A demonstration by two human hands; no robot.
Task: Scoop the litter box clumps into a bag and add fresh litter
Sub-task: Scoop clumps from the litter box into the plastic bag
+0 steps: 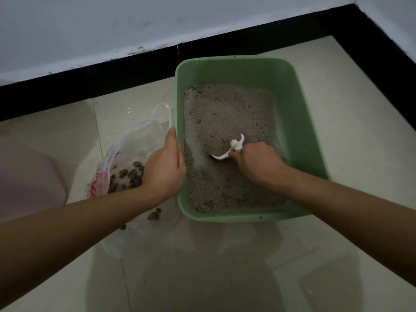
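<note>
Clumps (126, 174), dark and lumpy, lay in the clear plastic bag with red print (101, 176) on the left. Left hand (165, 167) clamped over the left rim of the green rectangular plastic litter box (299, 131), thumb along the edge. Right hand (258, 163) gripped the white plastic scoop (235, 144), its blade dug into the grey granular litter (225, 109).

Litter box (292, 109) sits on the floor (337, 255) ahead of you, near the wall corner (355, 3). Litter (225, 113) lies in it. Bag (135, 140) lies just left of the box, touching it, clumps (128, 174) inside. Stray clumps (154, 215) lie nearer you, by the box's near left corner. Your left hand (164, 170) grips the box's left rim, between bag and litter. Your right hand (258, 165) holds the scoop (227, 152) in the litter, mid-box.
</note>
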